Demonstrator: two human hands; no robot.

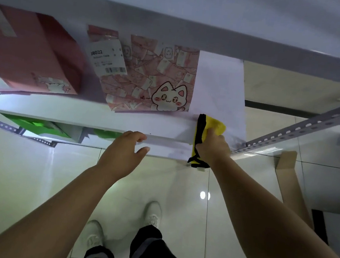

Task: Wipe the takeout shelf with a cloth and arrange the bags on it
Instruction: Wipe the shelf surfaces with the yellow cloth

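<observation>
Two bare forearms reach up and forward from the bottom of the view, above a pair of white shoes [153,213] and dark trouser legs on the pale tiled floor [37,179]. The right hand [212,147] grips a yellow cloth [216,125] with black trim, fingers curled round its bunched middle. The cloth lies over the front edge of the white shelf [165,128] near its right end, one part pressed on the top surface and the other hanging down past the lip. The left hand [121,155] is at the same front edge, left of the cloth and apart from it, fingers loosely bent at the lip and thumb spread; it holds nothing. Further back on the shelf a pink bag [155,76] printed with a white cartoon cat lies flat, its near right corner just beside the cloth. A white barcode label [107,58] sits at its upper left. Left of it lies a red bag [34,51] with a small cat print. A higher shelf board [174,26] crosses the top of the view. Under the wiped shelf, green bags [42,125] show on a lower level. A perforated grey metal rail [300,128] runs up to the right from the shelf's right corner. A brown cardboard piece [292,180] stands on the floor at the right.
</observation>
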